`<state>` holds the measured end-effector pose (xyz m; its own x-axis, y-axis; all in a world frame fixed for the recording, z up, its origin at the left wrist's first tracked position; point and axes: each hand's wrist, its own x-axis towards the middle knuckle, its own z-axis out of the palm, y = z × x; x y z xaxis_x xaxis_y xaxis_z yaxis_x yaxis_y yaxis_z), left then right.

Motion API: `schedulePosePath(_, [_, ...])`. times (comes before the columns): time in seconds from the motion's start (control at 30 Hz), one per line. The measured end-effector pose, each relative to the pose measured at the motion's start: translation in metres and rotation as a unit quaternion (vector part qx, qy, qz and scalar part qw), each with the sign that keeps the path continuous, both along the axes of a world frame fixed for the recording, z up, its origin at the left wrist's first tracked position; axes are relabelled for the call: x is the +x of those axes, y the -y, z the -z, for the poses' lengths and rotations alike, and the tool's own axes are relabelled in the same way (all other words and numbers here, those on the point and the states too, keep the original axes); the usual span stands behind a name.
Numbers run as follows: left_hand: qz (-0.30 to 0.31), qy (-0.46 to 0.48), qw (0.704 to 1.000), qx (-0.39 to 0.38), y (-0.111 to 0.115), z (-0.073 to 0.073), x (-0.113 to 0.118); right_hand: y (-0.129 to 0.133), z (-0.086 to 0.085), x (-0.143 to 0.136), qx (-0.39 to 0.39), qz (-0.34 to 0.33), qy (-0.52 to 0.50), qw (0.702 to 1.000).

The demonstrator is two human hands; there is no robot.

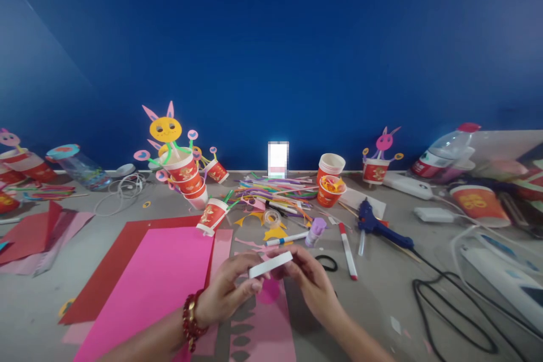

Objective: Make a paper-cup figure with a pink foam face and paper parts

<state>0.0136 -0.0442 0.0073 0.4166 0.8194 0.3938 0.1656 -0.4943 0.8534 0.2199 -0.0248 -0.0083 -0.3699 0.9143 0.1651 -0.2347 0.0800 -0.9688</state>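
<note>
Both hands grip a narrow white strip-like thing (270, 264), seen edge-on; its exact kind does not show. My left hand (229, 285), with a red bead bracelet on the wrist, pinches its left end between thumb and fingers. At the right end, the fingers of my right hand (311, 280) are closed on it. Just below the hands is a bright pink paper circle (269, 293), over a light pink sheet (271, 331) with several leaf-shaped cutouts. Left of my left hand lies a large hot-pink sheet (148, 283) on a red one (97, 277).
Beyond the hands are a purple-capped glue stick (316, 232), a blue-and-white marker (286, 239), a red-and-white marker (348, 251) and many pipe cleaners (271, 189). A blue glue gun (382, 226) trails its cord at right. Bunny-topped paper cups (182, 167) stand behind a tipped cup (212, 215).
</note>
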Motion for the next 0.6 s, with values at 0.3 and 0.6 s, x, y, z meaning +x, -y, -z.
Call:
schedulePosePath(0.3, [-0.003, -0.055, 0.997, 0.051, -0.002, -0.009, 0.004, 0.004, 0.002, 0.005, 0.086, 0.037, 0.145, 0.985])
schedulePosePath(0.6, [-0.088, -0.037, 0.995, 0.036, -0.002, 0.005, -0.002, 0.008, -0.004, 0.007, 0.073, -0.01, 0.094, 0.993])
